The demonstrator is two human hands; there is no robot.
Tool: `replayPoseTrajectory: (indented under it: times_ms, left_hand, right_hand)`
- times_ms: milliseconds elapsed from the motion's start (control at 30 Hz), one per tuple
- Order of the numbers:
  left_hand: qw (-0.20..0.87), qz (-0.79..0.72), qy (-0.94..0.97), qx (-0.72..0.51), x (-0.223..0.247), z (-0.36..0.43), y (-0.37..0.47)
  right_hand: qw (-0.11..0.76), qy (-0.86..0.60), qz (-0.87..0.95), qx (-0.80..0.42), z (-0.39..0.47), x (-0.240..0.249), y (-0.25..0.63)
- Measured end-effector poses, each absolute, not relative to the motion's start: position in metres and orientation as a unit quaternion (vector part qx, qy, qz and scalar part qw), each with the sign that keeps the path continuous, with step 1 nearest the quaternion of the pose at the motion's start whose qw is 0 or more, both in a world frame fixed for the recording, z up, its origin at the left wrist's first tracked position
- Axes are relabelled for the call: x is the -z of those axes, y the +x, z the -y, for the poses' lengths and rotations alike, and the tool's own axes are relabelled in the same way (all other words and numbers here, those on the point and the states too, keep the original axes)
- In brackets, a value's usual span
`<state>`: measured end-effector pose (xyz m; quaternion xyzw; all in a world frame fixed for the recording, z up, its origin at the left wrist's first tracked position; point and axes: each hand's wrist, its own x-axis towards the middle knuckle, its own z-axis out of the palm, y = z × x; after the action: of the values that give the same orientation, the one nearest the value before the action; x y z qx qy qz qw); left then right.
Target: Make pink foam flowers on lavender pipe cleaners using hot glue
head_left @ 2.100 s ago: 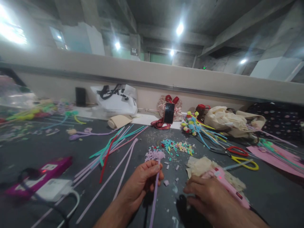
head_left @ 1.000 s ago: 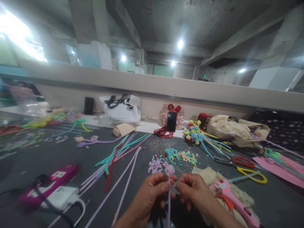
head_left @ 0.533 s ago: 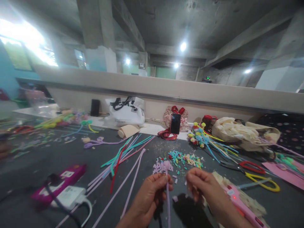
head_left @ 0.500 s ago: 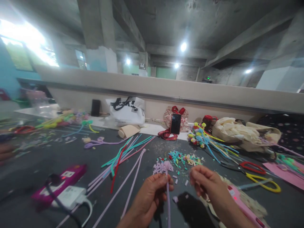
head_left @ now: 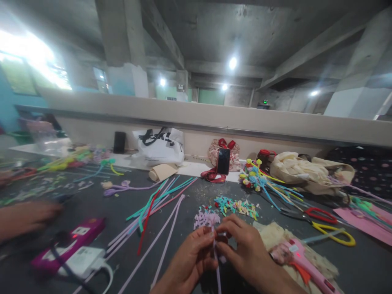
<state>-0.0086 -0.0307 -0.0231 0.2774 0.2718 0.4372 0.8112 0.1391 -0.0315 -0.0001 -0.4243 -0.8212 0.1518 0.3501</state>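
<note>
My left hand (head_left: 196, 255) is closed in a pinch on a lilac pipe cleaner (head_left: 217, 273), held upright above the dark table. A fuzzy lilac tuft (head_left: 212, 218) shows at its top, in front of a pile of cut lilac pieces (head_left: 200, 219). My right hand (head_left: 246, 247) meets the left at the stem just below the tuft, thumb and fingertips drawn together. Whatever lies between those fingertips is hidden. To the right, a pink hot glue gun (head_left: 308, 261) with a lit red light rests on a crumpled pale cloth (head_left: 326, 255).
Teal and cream cut pieces (head_left: 225, 203) lie behind my hands. Loose pipe cleaners (head_left: 168, 239) spread leftward, near a magenta power strip (head_left: 92, 230) with a white charger (head_left: 82, 261). Red-and-yellow-handled scissors (head_left: 335, 234) lie right. Another person's hand (head_left: 30, 218) reaches in at left.
My right hand has moved left to the lilac stem, uncovering more of the glue gun. My left hand keeps its pinch. The other person's hand has come further in from the left.
</note>
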Motion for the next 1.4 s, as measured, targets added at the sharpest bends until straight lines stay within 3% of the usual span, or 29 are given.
replayPoseTrajectory:
  times_ms: [667,900,1033,1167,1267,1400]
  left_hand:
    - [0.811,-0.267,0.253,-0.455,0.02,0.032,-0.012]
    - [0.794,-0.299,0.265,-0.457,0.023,0.03,-0.017]
    - [0.812,-0.227,0.305,-0.443,0.018,0.039,-0.02]
    - [0.839,-0.185,0.346,-0.377,0.014,0.049,-0.02]
    - [0.83,-0.201,0.366,-0.369,0.015,0.05,-0.019]
    - [0.832,-0.221,0.364,-0.355,0.013,0.047,-0.022]
  right_hand:
    - [0.357,-0.372,0.852,-0.089,0.044,0.001,0.144]
    - [0.377,-0.397,0.803,-0.237,0.059,-0.007,0.16]
    - [0.381,-0.461,0.718,-0.357,0.057,-0.002,0.162]
    - [0.391,-0.405,0.663,-0.492,0.054,0.0,0.145]
    - [0.377,-0.352,0.69,-0.508,0.055,0.0,0.13]
    - [0.358,-0.422,0.697,-0.457,0.059,0.015,0.131]
